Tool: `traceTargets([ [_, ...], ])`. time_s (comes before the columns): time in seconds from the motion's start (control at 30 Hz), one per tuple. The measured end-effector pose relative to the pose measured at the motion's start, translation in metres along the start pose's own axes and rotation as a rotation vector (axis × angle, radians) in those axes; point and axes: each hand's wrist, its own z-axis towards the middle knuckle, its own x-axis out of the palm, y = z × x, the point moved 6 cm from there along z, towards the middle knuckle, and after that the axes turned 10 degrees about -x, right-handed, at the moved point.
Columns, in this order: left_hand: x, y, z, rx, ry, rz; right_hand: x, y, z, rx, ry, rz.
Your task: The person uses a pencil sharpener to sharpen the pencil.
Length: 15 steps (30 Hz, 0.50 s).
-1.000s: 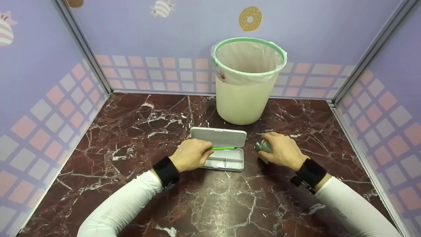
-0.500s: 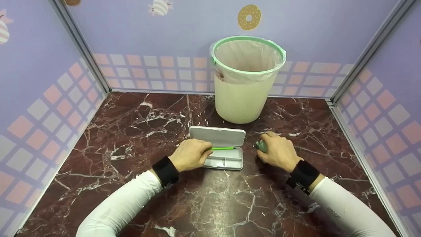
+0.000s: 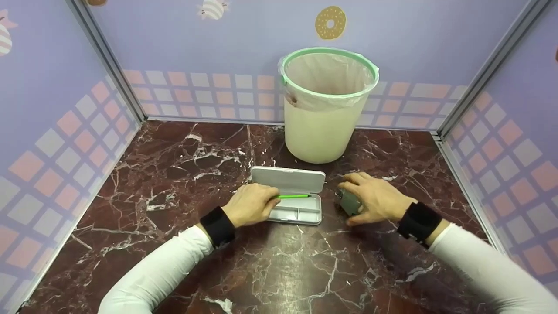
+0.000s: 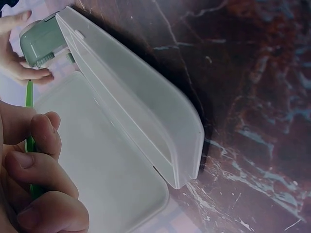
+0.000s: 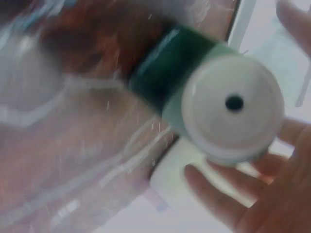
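Note:
My left hand pinches a bright green pencil near one end, its dark tip pointing right, over a white pencil case. The case lies with its lid raised and shows divided compartments. In the left wrist view, curled fingers wrap the pencil's rear part. To the right of the case stands a green pencil sharpener on the table. My right hand is around it with fingers and thumb spread. The right wrist view shows the sharpener's pale round face with a dark hole, the fingers loosely spread beside it.
A cream waste bin with a green rim and plastic liner stands behind the case, near the back wall. Patterned panels enclose the dark red marbled table at the back and both sides.
My right hand has loosened from the sharpener, its thumb and fingers spreading apart and showing more of the green body. My left hand and the pencil have hardly moved.

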Motion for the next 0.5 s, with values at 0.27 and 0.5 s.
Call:
traceTargets([
  [0.27, 0.0, 0.001, -0.001, -0.004, 0.01, 0.001, -0.005, 0.012, -0.005, -0.342, 0.06, -0.293],
  [0.5, 0.005, 0.003, -0.003, -0.01, 0.026, 0.0, 0.007, 0.013, -0.011, -0.463, 0.062, -0.486],
])
